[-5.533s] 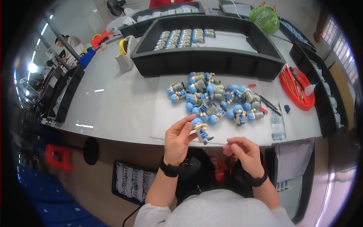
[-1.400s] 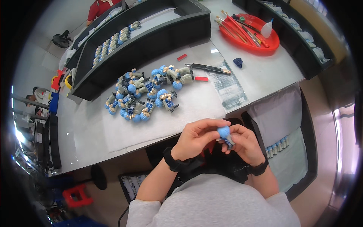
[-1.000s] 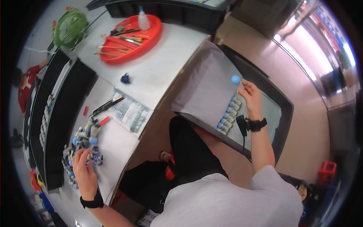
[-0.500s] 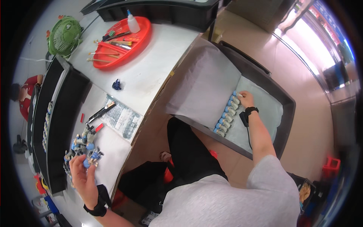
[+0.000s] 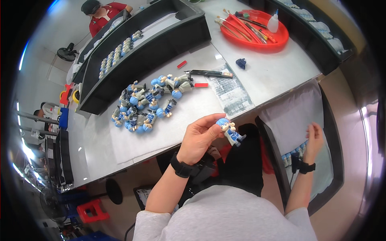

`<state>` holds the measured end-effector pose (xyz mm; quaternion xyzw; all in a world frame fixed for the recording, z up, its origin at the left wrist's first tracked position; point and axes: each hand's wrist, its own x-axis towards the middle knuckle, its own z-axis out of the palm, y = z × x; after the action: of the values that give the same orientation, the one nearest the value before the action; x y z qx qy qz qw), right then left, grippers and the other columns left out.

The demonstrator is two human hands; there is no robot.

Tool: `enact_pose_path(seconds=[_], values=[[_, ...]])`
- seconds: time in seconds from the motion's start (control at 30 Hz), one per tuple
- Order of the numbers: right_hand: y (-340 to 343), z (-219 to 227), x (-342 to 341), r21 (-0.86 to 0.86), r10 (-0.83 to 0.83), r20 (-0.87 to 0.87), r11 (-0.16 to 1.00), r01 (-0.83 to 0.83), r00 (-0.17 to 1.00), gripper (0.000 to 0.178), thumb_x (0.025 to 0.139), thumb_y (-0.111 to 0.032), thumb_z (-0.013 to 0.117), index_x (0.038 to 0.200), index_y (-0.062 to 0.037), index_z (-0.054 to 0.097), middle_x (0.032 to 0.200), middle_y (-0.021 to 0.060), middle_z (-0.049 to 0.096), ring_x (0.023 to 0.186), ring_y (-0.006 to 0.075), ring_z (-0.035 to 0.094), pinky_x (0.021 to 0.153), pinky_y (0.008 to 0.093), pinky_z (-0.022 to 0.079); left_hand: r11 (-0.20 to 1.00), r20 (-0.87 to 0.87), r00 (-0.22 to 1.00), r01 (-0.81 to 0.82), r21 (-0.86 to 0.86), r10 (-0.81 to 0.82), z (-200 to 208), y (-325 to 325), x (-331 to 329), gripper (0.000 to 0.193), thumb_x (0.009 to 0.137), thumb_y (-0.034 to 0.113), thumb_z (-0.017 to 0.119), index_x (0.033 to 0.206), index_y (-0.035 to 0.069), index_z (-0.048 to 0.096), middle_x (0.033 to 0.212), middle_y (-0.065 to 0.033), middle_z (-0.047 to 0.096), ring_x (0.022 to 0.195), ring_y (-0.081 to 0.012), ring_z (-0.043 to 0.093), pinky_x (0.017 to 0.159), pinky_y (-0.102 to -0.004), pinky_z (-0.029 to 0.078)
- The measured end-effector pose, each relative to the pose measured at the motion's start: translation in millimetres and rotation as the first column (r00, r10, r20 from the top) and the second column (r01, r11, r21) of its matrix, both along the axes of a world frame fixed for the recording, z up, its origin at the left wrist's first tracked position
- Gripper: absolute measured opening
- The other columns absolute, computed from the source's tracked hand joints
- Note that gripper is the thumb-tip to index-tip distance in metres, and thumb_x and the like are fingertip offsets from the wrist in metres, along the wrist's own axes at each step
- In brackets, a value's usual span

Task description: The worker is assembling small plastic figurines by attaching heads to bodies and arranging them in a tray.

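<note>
My left hand [image 5: 197,138] pinches a small toy figurine [image 5: 232,133] with a blue cap and blue-and-white clothes, above the table's front edge. On the white table lies a heap of similar figurines [image 5: 149,97], to the left of that hand. Over the dark crate [image 5: 338,170] on my right, my right hand [image 5: 315,140] hovers with its fingers apart and nothing visible in them. A row of figurines [image 5: 287,158] rests on the crate's pale liner sheet [image 5: 295,102], partly hidden behind my right wrist and hand.
A black-handled knife [image 5: 211,73] lies across a printed sheet [image 5: 231,94] near two red pieces. Behind are a red tray [image 5: 277,46] with brushes and a bottle [image 5: 273,23], and a dark blue lump [image 5: 241,63]. Black bins [image 5: 161,52] line the back; another person [image 5: 105,17] sits beyond.
The view has swung left. My left hand has lifted a figurine from the heap and brought it toward me. My right hand has come away from the figurine row, fingers now apart.
</note>
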<state>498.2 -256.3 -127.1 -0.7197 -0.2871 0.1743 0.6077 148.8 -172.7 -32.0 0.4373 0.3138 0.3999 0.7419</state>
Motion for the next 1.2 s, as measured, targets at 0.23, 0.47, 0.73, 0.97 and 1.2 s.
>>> enact_pose_path(seconds=[0.23,0.47,0.73,0.97,1.2], values=[[41,60,-152,0.349,0.662,-0.705,0.635,-0.689,0.253,0.022,0.089,-0.018,0.048,0.1,0.0003,0.052,0.08,0.0096,0.059,0.067,0.0147,0.058,0.052,0.022,0.046,0.994,0.112,0.994,0.001,-0.107,0.011,0,2,1,0.03,0.088,0.007,0.048,0.116,-0.002,0.048,0.111,-0.0151,0.054,0.098,-0.0191,0.055,0.086,-0.0321,0.045],[43,46,-200,0.441,0.449,-0.873,0.558,-0.703,-0.191,0.032,0.09,-0.03,0.037,0.094,-0.0013,0.051,0.074,0.0096,0.057,0.059,0.0167,0.055,0.041,0.0197,0.042,0.999,0.08,0.996,0.043,0.014,-0.044,0,-13,-27,0.024,0.082,0.0,0.049,0.104,-0.002,0.057,0.079,-0.0052,0.06,0.057,-0.0075,0.055,0.053,-0.0188,0.046],[66,27,-233,0.591,0.602,-0.684,0.127,-0.796,-0.412,0.036,0.085,-0.014,0.051,0.118,-0.0039,0.041,0.103,0.0083,0.05,0.086,0.0199,0.048,0.068,0.0256,0.043,0.838,-0.131,0.902,-0.318,0.444,0.412,6,-57,-85,0.023,0.076,0.002,0.051,0.096,-0.004,0.058,0.076,-0.0089,0.061,0.068,-0.0148,0.059,0.063,-0.0257,0.047],[73,67,-307,0.464,0.7,-0.593,-0.107,-0.879,-0.398,0.031,0.083,-0.014,0.055,0.111,-0.0043,0.047,0.098,0.0063,0.053,0.083,0.0146,0.05,0.068,0.023,0.041,0.697,-0.078,0.747,-0.57,0.434,0.66,13,-81,-128,0.03,0.071,0.018,0.063,0.092,-0.004,0.059,0.079,-0.0108,0.063,0.071,-0.0152,0.059,0.063,-0.0267,0.047],[69,70,-327,0.357,0.763,-0.533,-0.19,-0.915,-0.366,0.03,0.083,-0.013,0.056,0.11,-0.0036,0.048,0.096,0.0064,0.053,0.081,0.0145,0.05,0.068,0.0233,0.041,0.78,-0.229,0.8,-0.404,0.479,0.555,13,-93,-155,0.049,0.078,0.034,0.061,0.113,0.002,0.05,0.112,-0.0189,0.054,0.101,-0.0276,0.053,0.083,-0.0366,0.043]])
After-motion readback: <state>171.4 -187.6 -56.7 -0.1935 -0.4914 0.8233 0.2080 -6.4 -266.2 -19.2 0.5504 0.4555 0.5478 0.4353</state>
